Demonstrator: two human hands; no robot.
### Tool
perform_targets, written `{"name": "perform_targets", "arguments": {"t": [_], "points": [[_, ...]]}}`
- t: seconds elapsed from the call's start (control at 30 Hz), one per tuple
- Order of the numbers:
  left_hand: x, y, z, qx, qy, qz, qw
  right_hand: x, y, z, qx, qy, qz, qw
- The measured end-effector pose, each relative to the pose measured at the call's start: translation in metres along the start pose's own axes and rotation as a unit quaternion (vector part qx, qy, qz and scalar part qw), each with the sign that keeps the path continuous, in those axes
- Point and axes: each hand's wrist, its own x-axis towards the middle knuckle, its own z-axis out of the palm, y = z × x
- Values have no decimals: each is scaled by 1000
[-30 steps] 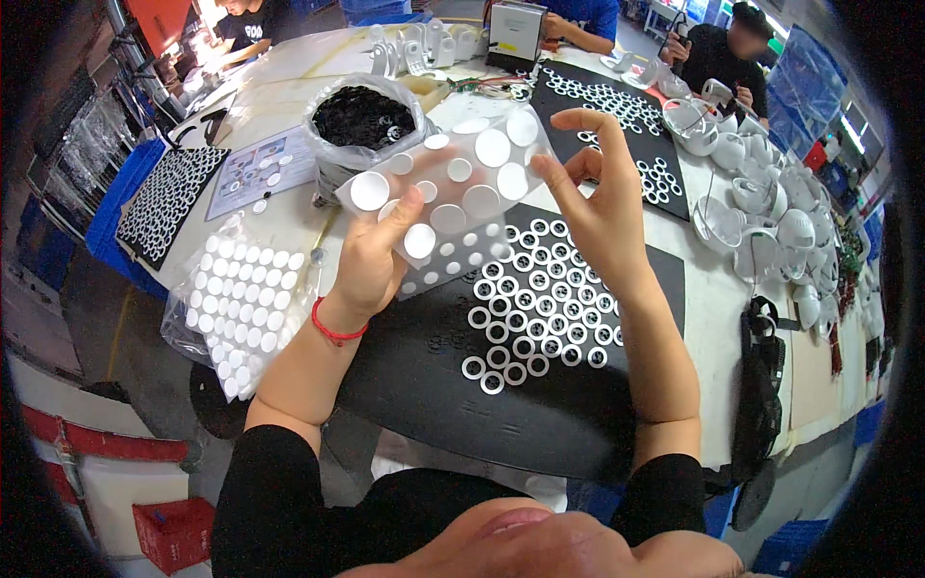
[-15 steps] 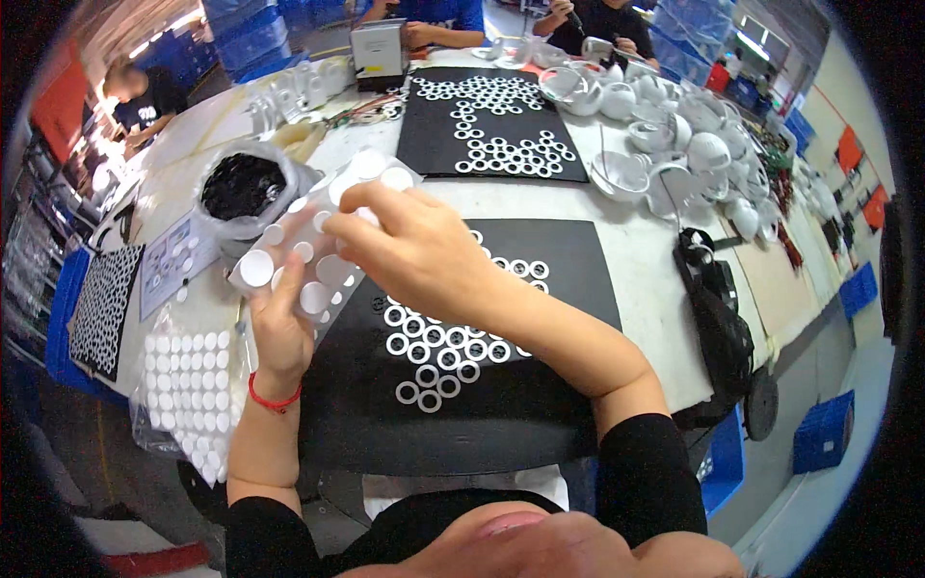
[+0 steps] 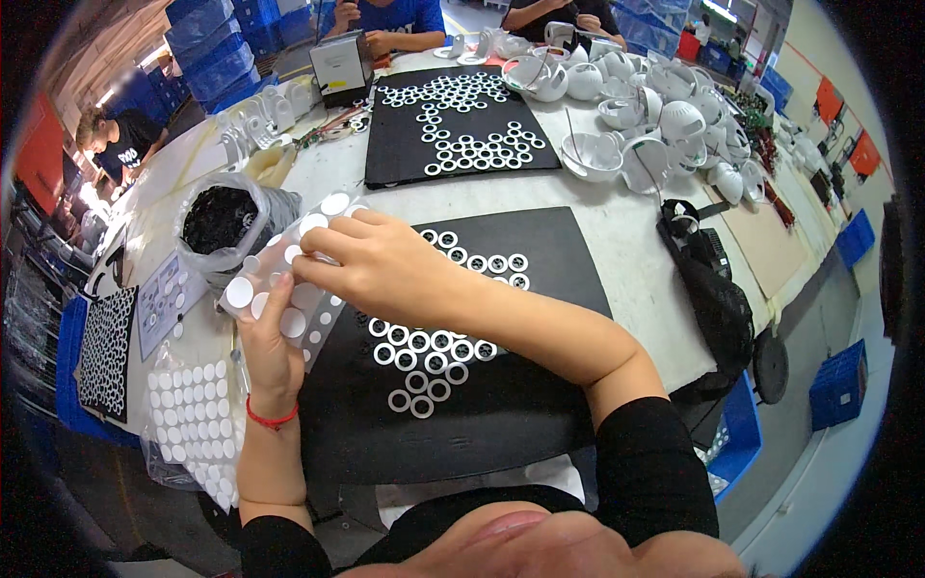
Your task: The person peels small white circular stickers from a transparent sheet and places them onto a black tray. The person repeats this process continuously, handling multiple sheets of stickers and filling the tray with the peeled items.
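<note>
My left hand (image 3: 273, 361), a red cord around its wrist, grips the near edge of a clear sheet (image 3: 315, 337) dotted with white round stickers of several sizes. Bent over the sheet, the fingers of my right hand (image 3: 385, 265) are pinched together at its surface beside the left thumb. Whether a sticker is between those fingertips is hidden. Below and right of the sheet lies a black mat (image 3: 501, 429) bearing many white rings (image 3: 416, 382), some with dark centres. My right forearm crosses above this mat and covers part of the rings.
A lined bucket (image 3: 279, 207) of black pieces stands beyond the sheet. More sticker sheets (image 3: 193, 405) lie at left, near another ring-covered mat (image 3: 108, 337). A second black mat (image 3: 395, 144) lies farther off. White plastic shells (image 3: 679, 120) pile up at right, behind a black bag (image 3: 708, 289). Co-workers sit opposite.
The sheet has come lower and is tilted differently. My right hand has drawn down and left, its fingers now closer to my left thumb. The whole view has shifted slightly.
</note>
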Motion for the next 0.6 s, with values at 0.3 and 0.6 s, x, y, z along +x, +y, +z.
{"name": "perform_targets", "arguments": {"t": [0.3, 0.6], "points": [[0, -11, 3, -3, 36, 1, 999, -4, 4, 9, 9, -11, -2, 1000], [-1, -8, 10, -23, 40, 5, 999, -4, 6, 14, 22, -25, -16, 999]]}}
